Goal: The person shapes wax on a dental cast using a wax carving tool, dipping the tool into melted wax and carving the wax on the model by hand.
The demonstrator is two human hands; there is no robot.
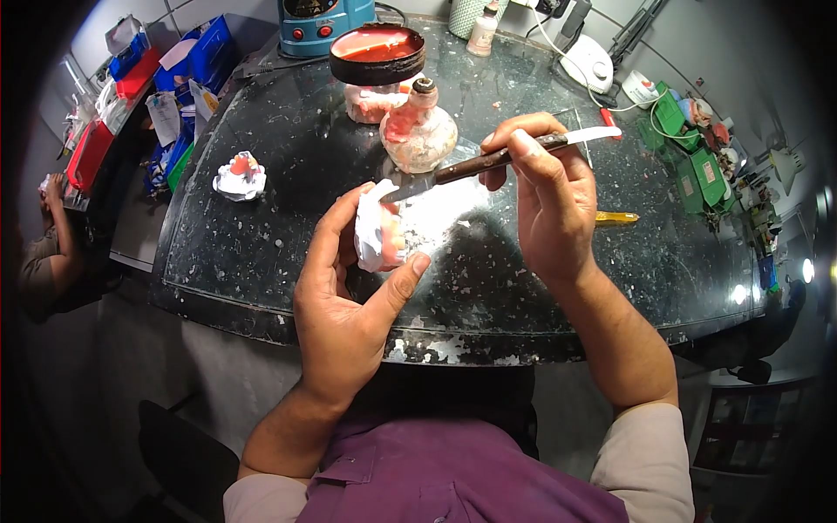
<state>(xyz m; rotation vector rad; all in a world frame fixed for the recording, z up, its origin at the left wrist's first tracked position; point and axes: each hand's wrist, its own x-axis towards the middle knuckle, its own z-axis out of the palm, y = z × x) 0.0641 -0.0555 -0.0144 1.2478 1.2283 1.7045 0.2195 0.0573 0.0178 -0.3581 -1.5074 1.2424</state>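
Note:
My left hand [342, 318] is closed around a white plaster dental cast [370, 228] with pink wax along its ridge, held up over the bench. In my right hand [558, 205] is a wax knife [484, 164] with a dark handle, gripped like a pen. Its wide blade points left and meets the upper part of the cast; the exact contact is hard to make out. Just beyond stands a round glass spirit burner [418, 139] smeared with pink wax. Whether it is lit, I cannot tell. Behind it, a round dark pan [377, 71] holds red wax.
A second cast [240, 178] lies at the left of the dark bench [261, 261]. A yellow-handled tool [616, 218] lies right. A blue device [326, 28] and small bottle [482, 33] stand behind. Blue bins [205, 52] and green bins [697, 179] flank the bench. Another person's arm [57, 213] shows far left.

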